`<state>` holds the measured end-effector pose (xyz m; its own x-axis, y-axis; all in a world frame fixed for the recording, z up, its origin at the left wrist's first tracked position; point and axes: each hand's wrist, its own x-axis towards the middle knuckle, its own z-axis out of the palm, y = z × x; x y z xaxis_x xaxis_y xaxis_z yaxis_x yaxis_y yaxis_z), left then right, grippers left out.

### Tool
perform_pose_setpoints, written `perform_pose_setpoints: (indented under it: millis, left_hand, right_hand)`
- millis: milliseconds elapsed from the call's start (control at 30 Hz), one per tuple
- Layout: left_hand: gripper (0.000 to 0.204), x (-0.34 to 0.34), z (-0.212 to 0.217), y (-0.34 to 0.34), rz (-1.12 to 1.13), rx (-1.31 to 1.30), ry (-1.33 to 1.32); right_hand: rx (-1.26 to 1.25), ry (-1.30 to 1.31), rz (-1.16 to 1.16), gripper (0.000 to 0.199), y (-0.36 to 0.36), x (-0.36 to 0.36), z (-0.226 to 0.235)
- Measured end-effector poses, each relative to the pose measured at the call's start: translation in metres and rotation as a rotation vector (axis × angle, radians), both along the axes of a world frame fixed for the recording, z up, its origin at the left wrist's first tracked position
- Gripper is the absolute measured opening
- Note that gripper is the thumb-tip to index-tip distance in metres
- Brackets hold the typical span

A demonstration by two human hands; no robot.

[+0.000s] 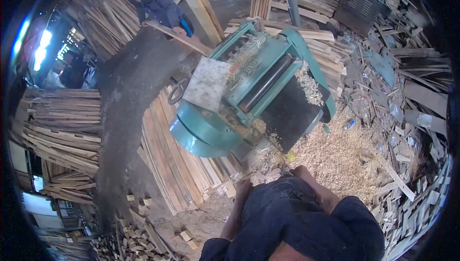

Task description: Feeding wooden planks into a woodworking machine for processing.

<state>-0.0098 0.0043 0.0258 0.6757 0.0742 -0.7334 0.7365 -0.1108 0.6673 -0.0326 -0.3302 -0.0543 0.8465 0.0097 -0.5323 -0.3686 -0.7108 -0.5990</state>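
Observation:
Both my arms hang down close to my dark clothing. My left hand (245, 185) is by my left side, nearest the lower edge of a green wood planer (207, 133). My right hand (300, 171) is in front of my waist, close to the wood shavings (335, 158). The fingers of both hands are too small and partly hidden to make out. Nothing visible sticks out of either hand. The planer has a dark roller (266, 82) and a dark outfeed table (292, 112). At its far side a co-worker (160, 4) holds a long board (179, 38) that reaches the planer.
Long planks (170, 146) lie stacked left of the planer. Lumber piles (64, 131) line the left side. Small wood blocks (136, 237) lie at lower left, and scrap wood (417, 203) at right. An upright post of boards (206, 19) stands behind the planer.

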Motion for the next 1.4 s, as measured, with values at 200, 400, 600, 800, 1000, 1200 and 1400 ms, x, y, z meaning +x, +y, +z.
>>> perform_pose_setpoints:
  millis: [200,400,600,800,1000,1200,1400]
  left_hand:
    - [0.034,0.009,-0.009,-0.003,-0.256,0.142,-0.076]
    - [0.036,0.006,-0.02,-0.004,-0.261,0.182,-0.086]
    - [0.038,0.005,-0.026,-0.001,-0.223,0.142,-0.067]
    - [0.038,0.006,-0.022,-0.003,-0.249,0.174,-0.046]
    - [0.037,0.004,-0.019,-0.003,-0.2,0.144,-0.032]
    - [0.039,0.005,-0.027,0.0,-0.256,0.137,-0.052]
    - [0.042,0.005,-0.034,0.002,-0.251,0.126,-0.069]
  right_hand:
    - [0.012,-0.023,-0.031,0.036,0.001,0.002,0.008]
    - [0.111,0.006,-0.199,0.038,0.002,0.0,0.025]
    - [-0.069,-0.152,0.266,0.027,-0.005,0.001,-0.026]
    - [-0.198,0.087,0.346,0.025,-0.006,-0.001,-0.064]
    - [-0.146,0.04,0.235,0.021,-0.006,-0.005,-0.057]
    - [0.03,-0.187,0.135,0.02,-0.005,-0.012,-0.033]
    - [-0.036,-0.151,0.284,0.019,-0.009,-0.008,-0.042]
